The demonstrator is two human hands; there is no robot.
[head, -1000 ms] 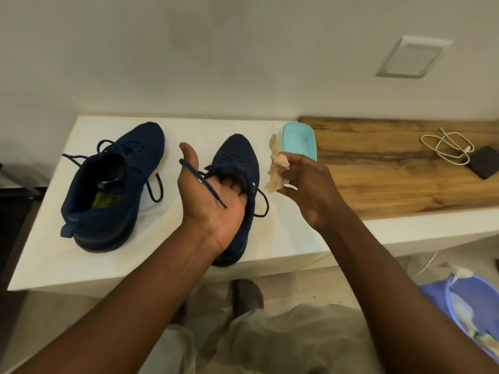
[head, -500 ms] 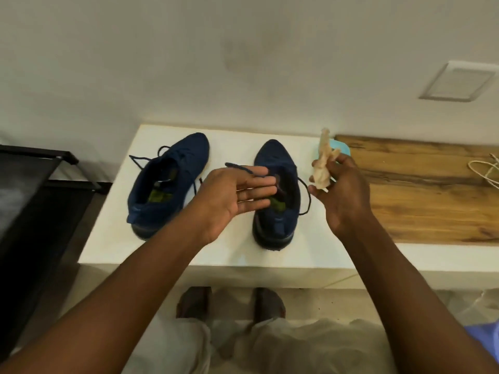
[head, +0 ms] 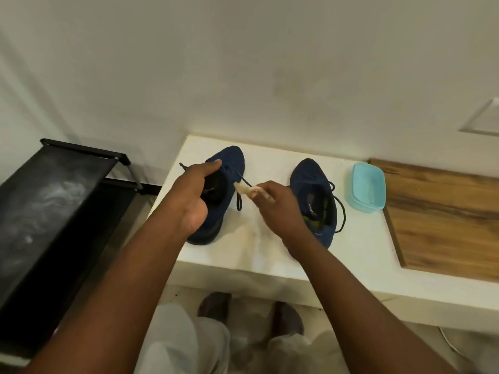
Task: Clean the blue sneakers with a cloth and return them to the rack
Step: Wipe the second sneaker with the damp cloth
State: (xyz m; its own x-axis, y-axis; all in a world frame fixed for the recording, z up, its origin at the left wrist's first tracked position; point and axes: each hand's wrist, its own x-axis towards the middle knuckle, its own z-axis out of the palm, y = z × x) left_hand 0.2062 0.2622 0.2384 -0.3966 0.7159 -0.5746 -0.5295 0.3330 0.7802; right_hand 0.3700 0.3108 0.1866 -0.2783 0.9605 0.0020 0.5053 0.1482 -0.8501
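Note:
Two dark blue sneakers stand on the white counter [head: 270, 255], toes toward the wall. My left hand [head: 193, 195] grips the left sneaker [head: 228, 168] at its opening, thumb over the tongue and fingers inside. My right hand [head: 280, 209] pinches a small beige cloth [head: 245, 188] and holds its tip against the left sneaker's laces. The right sneaker [head: 314, 190] sits untouched just right of my right hand, laces loose. The black shoe rack [head: 54, 201] stands to the left of the counter.
A light blue plastic container [head: 366, 187] lies to the right of the right sneaker. A wooden board surface [head: 442, 220] covers the counter's right part. My feet and light trousers show below the counter edge. A white wall rises behind.
My left hand left the right sneaker and now grips the left one. My right hand carried the cloth leftward to that sneaker. The view swung left, bringing the rack into sight.

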